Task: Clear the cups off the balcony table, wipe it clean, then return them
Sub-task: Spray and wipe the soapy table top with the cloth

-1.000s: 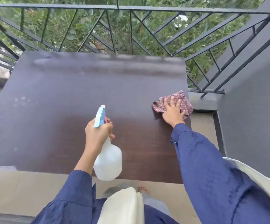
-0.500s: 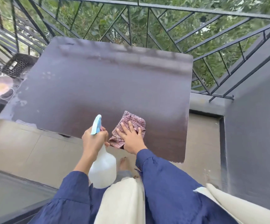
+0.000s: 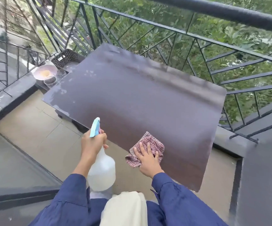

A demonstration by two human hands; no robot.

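The dark brown balcony table (image 3: 148,98) fills the middle of the view, with pale smears along its far and left parts. My right hand (image 3: 146,158) presses flat on a red checked cloth (image 3: 154,142) at the table's near edge. My left hand (image 3: 92,142) grips the neck of a translucent spray bottle (image 3: 102,170) with a light blue nozzle, held upright just off the near edge. Off the table's left corner, clear glass cups (image 3: 50,79) stand on a low ledge beside a pink bowl (image 3: 44,72).
A black metal railing (image 3: 172,31) runs round the balcony behind and to the right of the table, with foliage beyond. A dark woven basket (image 3: 65,58) sits at the far left corner. Beige floor tiles (image 3: 34,128) lie to the left; a grey wall (image 3: 265,176) rises at right.
My right hand slid the cloth from the table's right edge along the near edge toward the bottle. The view swung left, bringing the bowl, cups and basket into sight.
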